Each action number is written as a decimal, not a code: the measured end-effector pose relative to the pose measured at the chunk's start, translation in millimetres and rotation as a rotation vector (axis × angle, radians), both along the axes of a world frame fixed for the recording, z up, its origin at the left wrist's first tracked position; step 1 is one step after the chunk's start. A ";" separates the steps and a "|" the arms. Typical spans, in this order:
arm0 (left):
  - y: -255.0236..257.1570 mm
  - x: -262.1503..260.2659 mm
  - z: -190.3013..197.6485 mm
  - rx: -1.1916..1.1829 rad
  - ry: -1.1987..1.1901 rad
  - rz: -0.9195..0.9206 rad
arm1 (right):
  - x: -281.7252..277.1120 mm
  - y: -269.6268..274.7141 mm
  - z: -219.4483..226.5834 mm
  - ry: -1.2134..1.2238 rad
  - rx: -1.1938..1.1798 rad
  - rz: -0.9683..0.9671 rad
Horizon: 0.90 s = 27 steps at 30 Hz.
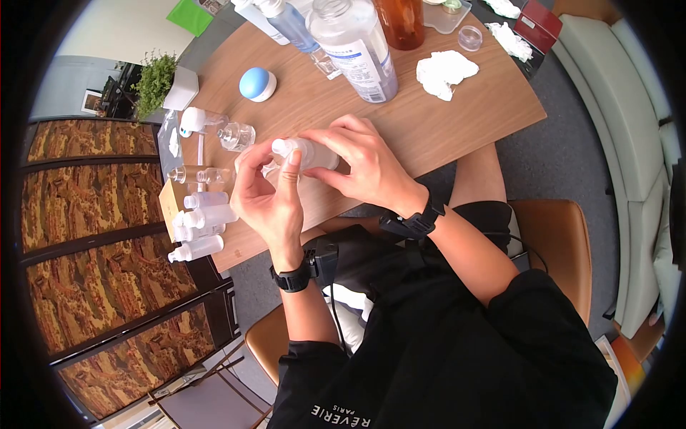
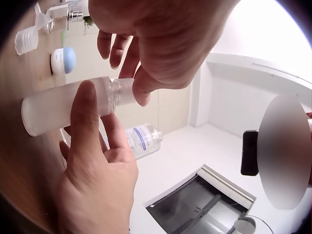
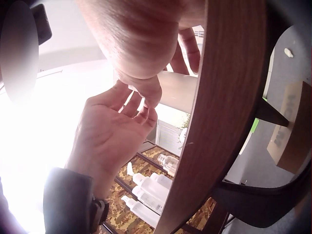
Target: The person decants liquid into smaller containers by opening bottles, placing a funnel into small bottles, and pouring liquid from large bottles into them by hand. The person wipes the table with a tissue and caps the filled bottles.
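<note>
A person's left hand (image 1: 270, 196) pinched the cap (image 2: 127, 91) of a frosted bottle (image 2: 63, 106) between thumb and fingers, while the right hand (image 1: 368, 161) wrapped thumb and fingers around its body. Both grips were closed on the piece, which was held near the edge of the wooden tabletop (image 1: 457, 132); whether its base touched the wood could not be told.

The left wrist view showed the bottle side-on, its clear neck between the two hands, the right thumb (image 2: 87, 105) lying along its body. The head view looked down on the cap end. In the right wrist view, the right hand largely hid the hold.

Only the head view took in the amber bottle (image 1: 401, 21) and the crumpled tissue (image 1: 446, 73) on the tabletop. The left wrist view picked up a small funnel (image 2: 42, 18) beside a glass spray bottle (image 2: 58, 20), beyond a blue-lidded jar (image 2: 63, 61). The right wrist view alone caught a cardboard box (image 3: 292, 126) below the tabletop, and also showed a cluster of plastic bottles (image 3: 151, 187) near its edge.
</note>
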<state>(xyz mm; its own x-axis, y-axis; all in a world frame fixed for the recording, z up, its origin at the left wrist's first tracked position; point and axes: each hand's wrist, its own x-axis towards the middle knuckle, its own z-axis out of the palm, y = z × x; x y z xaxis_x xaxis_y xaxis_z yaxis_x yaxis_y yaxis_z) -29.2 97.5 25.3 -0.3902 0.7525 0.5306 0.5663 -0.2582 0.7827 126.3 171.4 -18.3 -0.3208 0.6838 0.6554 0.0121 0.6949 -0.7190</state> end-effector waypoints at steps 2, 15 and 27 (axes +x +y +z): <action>0.7 7.7 9.5 0.005 -0.005 -0.014 | -0.2 0.1 -0.8 0.001 -0.003 0.005; -4.6 11.7 19.4 -0.139 -0.142 -0.188 | 0.8 -0.1 1.5 0.019 0.008 -0.002; -3.9 19.3 22.1 -0.127 -0.291 -0.261 | 1.9 -0.7 0.3 0.010 0.000 -0.003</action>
<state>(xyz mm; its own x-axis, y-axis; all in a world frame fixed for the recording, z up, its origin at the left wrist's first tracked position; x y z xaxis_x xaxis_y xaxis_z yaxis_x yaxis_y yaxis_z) -10.0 93.7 47.5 -0.2972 0.8986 0.3229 0.2450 -0.2550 0.9354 128.2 170.8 -18.0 -0.3121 0.6849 0.6584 0.0069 0.6947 -0.7193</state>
